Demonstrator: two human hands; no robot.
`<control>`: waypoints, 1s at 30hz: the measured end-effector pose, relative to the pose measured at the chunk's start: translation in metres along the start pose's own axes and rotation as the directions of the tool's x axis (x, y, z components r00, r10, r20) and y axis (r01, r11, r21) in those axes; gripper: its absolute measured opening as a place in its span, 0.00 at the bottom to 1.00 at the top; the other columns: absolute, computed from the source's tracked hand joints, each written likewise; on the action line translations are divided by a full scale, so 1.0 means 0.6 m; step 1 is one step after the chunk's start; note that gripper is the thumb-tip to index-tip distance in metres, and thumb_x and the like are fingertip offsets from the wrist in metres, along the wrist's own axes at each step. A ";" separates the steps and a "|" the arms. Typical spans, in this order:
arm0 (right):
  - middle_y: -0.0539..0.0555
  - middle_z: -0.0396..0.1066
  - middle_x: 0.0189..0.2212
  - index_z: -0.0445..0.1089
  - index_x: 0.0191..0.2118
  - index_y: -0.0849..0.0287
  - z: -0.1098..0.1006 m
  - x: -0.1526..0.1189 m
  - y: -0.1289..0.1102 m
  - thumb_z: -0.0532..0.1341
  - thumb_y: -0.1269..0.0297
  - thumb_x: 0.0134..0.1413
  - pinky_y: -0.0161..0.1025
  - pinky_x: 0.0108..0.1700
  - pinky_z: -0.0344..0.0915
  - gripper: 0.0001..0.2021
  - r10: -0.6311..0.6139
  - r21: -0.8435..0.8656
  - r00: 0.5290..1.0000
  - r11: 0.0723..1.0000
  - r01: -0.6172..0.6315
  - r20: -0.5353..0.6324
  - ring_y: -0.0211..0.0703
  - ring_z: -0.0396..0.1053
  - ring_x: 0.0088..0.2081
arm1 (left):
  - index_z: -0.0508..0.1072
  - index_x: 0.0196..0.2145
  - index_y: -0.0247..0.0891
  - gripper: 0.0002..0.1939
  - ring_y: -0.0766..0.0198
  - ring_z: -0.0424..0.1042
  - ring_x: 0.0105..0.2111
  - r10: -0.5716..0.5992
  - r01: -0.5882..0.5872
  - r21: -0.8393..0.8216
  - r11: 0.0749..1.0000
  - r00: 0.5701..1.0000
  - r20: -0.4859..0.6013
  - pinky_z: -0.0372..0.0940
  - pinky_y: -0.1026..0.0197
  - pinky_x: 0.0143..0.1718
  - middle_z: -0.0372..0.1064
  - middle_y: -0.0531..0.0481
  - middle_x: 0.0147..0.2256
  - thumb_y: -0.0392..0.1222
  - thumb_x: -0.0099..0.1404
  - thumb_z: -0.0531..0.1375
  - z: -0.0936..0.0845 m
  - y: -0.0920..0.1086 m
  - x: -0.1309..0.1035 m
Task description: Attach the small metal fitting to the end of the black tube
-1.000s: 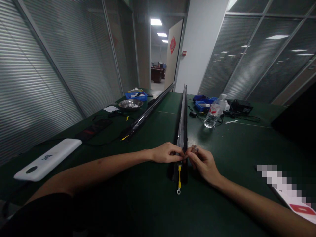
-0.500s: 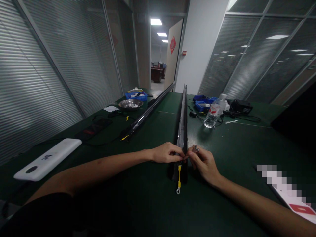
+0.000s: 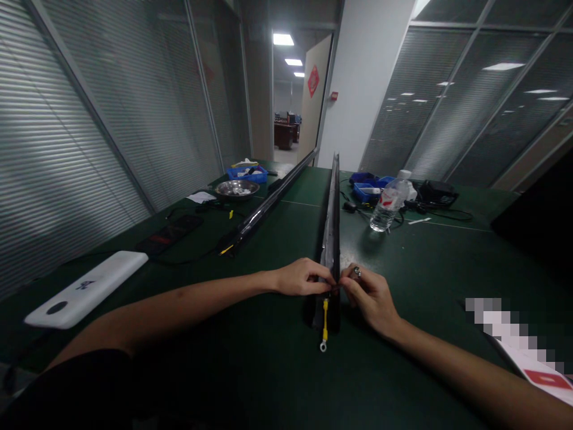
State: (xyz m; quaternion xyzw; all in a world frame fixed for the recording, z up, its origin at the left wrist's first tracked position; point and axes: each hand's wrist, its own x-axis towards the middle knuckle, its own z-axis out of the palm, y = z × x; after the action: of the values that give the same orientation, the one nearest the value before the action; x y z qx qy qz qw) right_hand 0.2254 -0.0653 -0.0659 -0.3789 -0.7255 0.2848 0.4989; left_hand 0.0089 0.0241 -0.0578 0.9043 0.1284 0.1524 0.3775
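A long, narrow black rail (image 3: 330, 239) with a grey, glossy inner face runs away from me along the table. From its near end sticks out a yellow wire (image 3: 325, 316) tipped with a metal ring terminal (image 3: 323, 346). My left hand (image 3: 301, 276) lies across the rail near this end, thumb and fingers closed at its right edge. Against that same edge, my right hand (image 3: 366, 294) pinches with thumb and forefinger; whatever is between those fingertips is too small to make out. A shiny silver ring-like piece (image 3: 357, 272) shows on the right hand's fingers.
Left of the rail lies a second black rail (image 3: 268, 203), beyond a white power bank (image 3: 87, 289) and a dark phone (image 3: 170, 233). Farther back are a metal bowl (image 3: 237, 190) and a blue tray (image 3: 248, 175). At right stand a water bottle (image 3: 390, 203) and blue bins (image 3: 367, 192).
My right hand has turned slightly, so the shiny piece on its fingers shows more face-on. The left hand and the rail look unmoved.
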 end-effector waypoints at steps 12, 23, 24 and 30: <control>0.47 0.65 0.23 0.71 0.32 0.57 -0.003 -0.005 0.007 0.60 0.54 0.73 0.37 0.27 0.60 0.17 0.039 -0.007 0.999 0.999 -0.038 0.023 0.39 0.63 0.22 | 0.79 0.45 0.33 0.10 0.69 0.64 0.26 -0.011 0.011 0.000 1.000 1.000 -0.006 0.55 0.68 0.29 0.70 0.52 0.32 0.41 0.73 0.61 0.000 -0.002 0.000; 0.47 0.64 0.22 0.72 0.33 0.57 -0.002 0.000 -0.001 0.57 0.55 0.74 0.37 0.28 0.60 0.17 0.000 -0.043 0.998 0.999 0.003 0.068 0.39 0.63 0.23 | 0.80 0.45 0.32 0.11 0.69 0.64 0.27 0.001 -0.001 -0.010 1.000 1.000 -0.008 0.55 0.68 0.29 0.71 0.51 0.34 0.41 0.74 0.61 0.001 -0.001 0.000; 0.48 0.64 0.23 0.71 0.33 0.57 -0.002 0.001 -0.002 0.57 0.55 0.74 0.37 0.28 0.60 0.17 -0.007 -0.045 0.997 0.999 0.011 0.073 0.39 0.63 0.23 | 0.80 0.45 0.32 0.10 0.69 0.64 0.27 0.003 -0.003 -0.010 1.000 1.000 -0.012 0.55 0.68 0.29 0.71 0.51 0.33 0.41 0.74 0.61 0.001 -0.001 0.000; 0.48 0.65 0.23 0.70 0.31 0.57 -0.001 0.002 -0.002 0.58 0.52 0.73 0.36 0.28 0.60 0.19 -0.017 -0.047 0.998 0.999 0.020 0.055 0.39 0.63 0.22 | 0.80 0.43 0.33 0.10 0.70 0.63 0.27 -0.004 0.004 -0.010 1.000 1.000 -0.028 0.54 0.69 0.29 0.68 0.52 0.31 0.42 0.74 0.61 0.003 -0.001 0.000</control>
State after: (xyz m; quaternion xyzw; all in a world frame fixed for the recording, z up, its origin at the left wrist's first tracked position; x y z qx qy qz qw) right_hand 0.2257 -0.0652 -0.0642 -0.3762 -0.7489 0.2729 0.4724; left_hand 0.0094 0.0233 -0.0591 0.9000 0.1347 0.1648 0.3804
